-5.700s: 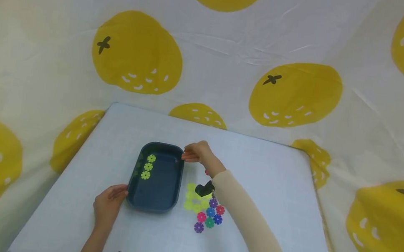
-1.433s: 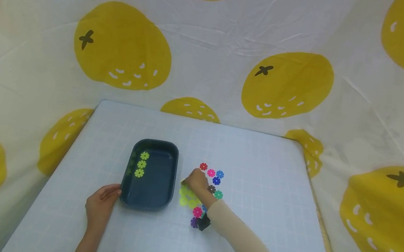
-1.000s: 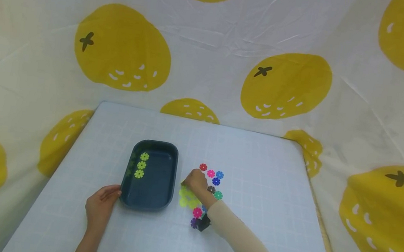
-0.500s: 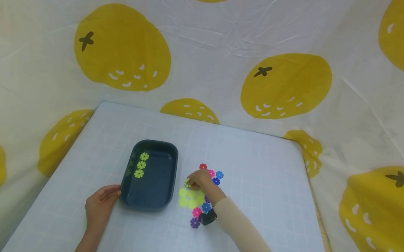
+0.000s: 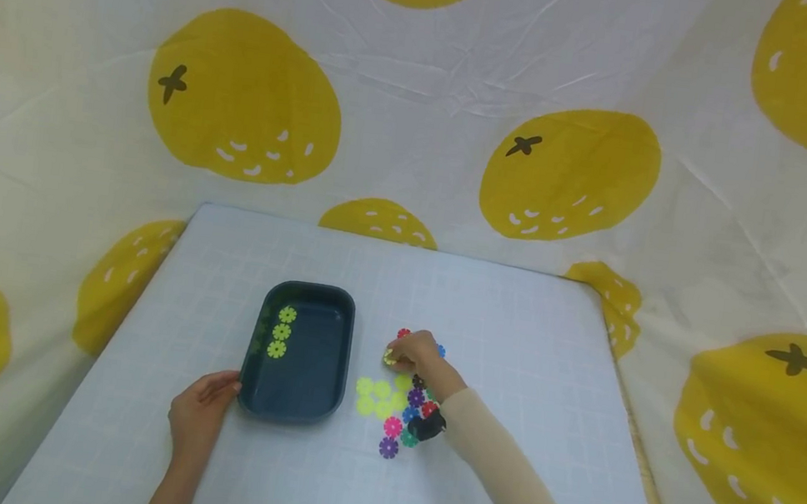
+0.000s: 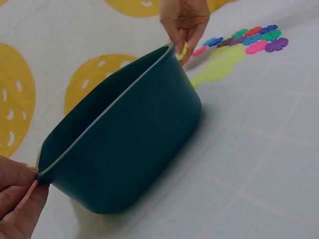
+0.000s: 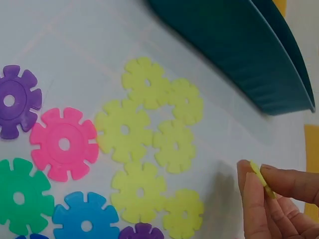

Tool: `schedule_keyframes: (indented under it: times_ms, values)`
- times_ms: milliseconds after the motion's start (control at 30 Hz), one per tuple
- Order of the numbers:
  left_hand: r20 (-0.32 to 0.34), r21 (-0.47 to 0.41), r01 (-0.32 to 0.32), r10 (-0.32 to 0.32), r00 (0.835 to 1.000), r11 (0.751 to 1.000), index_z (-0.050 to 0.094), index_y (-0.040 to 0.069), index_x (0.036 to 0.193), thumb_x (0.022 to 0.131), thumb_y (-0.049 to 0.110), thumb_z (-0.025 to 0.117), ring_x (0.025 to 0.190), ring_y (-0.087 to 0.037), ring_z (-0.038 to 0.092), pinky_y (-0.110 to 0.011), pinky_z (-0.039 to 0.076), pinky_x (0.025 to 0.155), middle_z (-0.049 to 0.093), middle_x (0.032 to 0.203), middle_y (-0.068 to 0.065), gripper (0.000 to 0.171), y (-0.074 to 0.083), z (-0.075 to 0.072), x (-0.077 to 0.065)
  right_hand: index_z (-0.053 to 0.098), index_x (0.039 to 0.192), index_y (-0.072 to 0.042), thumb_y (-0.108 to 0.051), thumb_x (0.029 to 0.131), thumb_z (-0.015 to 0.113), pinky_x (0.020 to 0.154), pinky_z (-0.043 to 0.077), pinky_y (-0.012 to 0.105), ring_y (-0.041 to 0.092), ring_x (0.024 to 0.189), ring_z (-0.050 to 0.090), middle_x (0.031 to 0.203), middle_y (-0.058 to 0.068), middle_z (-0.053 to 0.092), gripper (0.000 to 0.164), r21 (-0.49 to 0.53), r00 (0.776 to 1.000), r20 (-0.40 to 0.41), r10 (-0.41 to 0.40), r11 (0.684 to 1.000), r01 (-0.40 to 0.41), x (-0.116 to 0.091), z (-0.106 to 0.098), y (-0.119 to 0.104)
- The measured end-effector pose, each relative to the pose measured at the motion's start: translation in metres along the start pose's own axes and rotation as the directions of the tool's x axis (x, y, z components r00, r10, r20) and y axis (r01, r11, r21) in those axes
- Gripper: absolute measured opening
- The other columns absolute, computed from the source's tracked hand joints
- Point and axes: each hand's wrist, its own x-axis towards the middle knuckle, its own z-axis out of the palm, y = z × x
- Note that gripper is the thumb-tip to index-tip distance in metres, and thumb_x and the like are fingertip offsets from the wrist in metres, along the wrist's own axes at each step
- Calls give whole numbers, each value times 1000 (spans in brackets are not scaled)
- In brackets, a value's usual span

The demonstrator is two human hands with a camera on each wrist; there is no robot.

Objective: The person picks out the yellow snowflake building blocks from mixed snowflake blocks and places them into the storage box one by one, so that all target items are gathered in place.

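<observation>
A dark teal tray (image 5: 308, 375) stands on the table, and inside it a column of three yellow flower-shaped discs (image 5: 281, 331) lies along the left side. My left hand (image 5: 197, 416) pinches the tray's near left rim between thumb and fingers, as the left wrist view shows. Right of the tray, my right hand (image 5: 421, 353) holds a yellow notched disc (image 7: 262, 180) on edge between thumb and fingertips, lifted over the table. Several more yellow discs (image 7: 124, 130) lie in a cluster just below that hand.
Beside the yellow cluster lie several loose discs in other colours, among them a pink one (image 7: 64, 144), a green one (image 7: 22, 196) and a purple one (image 5: 389, 448). A fruit-print cloth (image 5: 425, 78) hangs round the table's (image 5: 515, 325) back and sides.
The right hand was at the tray's far right edge, then bent over the yellow cluster. It has lifted a yellow disc and drawn slightly right and back. The left hand stays at the rim.
</observation>
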Motion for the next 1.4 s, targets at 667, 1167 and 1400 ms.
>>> schedule_keyframes:
  times_ms: [667, 1167, 1400]
  values:
    - [4, -21, -12, 12, 1000, 1000, 70, -3, 110, 88, 2, 72, 79, 22, 55, 0, 48, 73, 70, 115, -24, 23, -2, 0, 0, 72, 105, 3, 4, 85, 73, 79, 61, 31, 24, 83, 74, 111, 20, 71, 20, 127, 996, 57, -67, 990, 60, -12, -39, -40]
    - [-10, -6, -14, 14, 1000, 1000, 70, -1, 108, 87, 1, 73, 82, 14, 61, 0, 49, 73, 72, 112, -22, 21, -3, 1, -1, 70, 109, 1, -2, 87, 73, 67, 60, 24, 23, 84, 75, 112, 19, 69, 22, 112, 990, 83, -116, 988, 107, -22, -52, -81]
    - [-3, -38, -26, 26, 1000, 999, 70, -4, 108, 87, 2, 73, 82, 16, 60, 0, 48, 73, 71, 113, -25, 22, -2, -1, -1, 69, 110, 0, -4, 88, 73, 69, 60, 22, 21, 83, 75, 112, 18, 69, 23, 105, 983, 98, -157, 984, 146, -30, -47, -105]
